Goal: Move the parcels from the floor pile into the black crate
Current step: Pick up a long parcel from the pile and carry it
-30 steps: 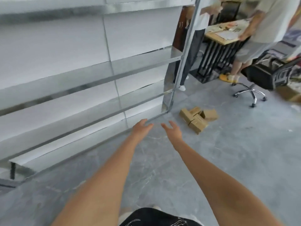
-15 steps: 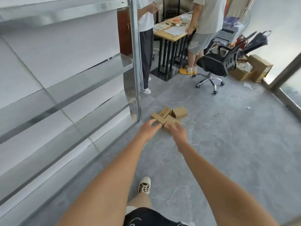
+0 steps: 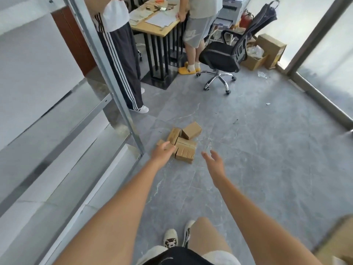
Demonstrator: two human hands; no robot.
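Note:
A pile of several small brown cardboard parcels (image 3: 183, 142) lies on the grey floor beside the foot of a metal shelf post. My left hand (image 3: 163, 153) reaches out in front of the pile's near left corner, fingers apart and holding nothing; whether it touches a parcel I cannot tell. My right hand (image 3: 214, 162) hangs open to the right of the pile, a little short of it, also holding nothing. No black crate is in view.
A metal shelf rack (image 3: 107, 77) runs along the left. Two people stand by a wooden desk (image 3: 152, 23) at the back. A black office chair (image 3: 221, 56) and cardboard boxes (image 3: 267, 48) sit behind the pile. A glass wall with a metal frame (image 3: 315, 96) lines the right.
The view has swung right and forward, so the pile sits closer and more central. My hands have spread apart; the right hand moved off to the pile's right side.

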